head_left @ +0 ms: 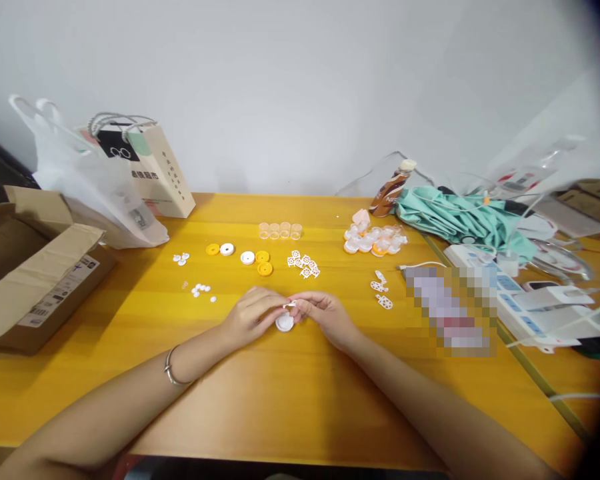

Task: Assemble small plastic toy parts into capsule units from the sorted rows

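My left hand (pixel 253 313) and my right hand (pixel 323 312) meet over the middle of the yellow table (pixel 300 393). The left hand's fingers hold a small round white cap (pixel 285 323) just above the tabletop. The right hand pinches a tiny white plastic piece (pixel 291 305) right over that cap. A silver bracelet (pixel 173 370) circles my left wrist. Beyond my hands lie yellow and white discs (pixel 253 259), a cluster of white perforated pieces (pixel 304 264), clear little cups (pixel 280 231) and small white buttons (pixel 201 290).
An open cardboard box (pixel 35 267) sits at the left edge, with a white plastic bag (pixel 97 190) and a paper bag (pixel 157 170) behind it. At the right are a heap of orange-white parts (pixel 375 240), a bottle (pixel 391 190), green cloth (pixel 455 217), a power strip (pixel 510 293) and cables.
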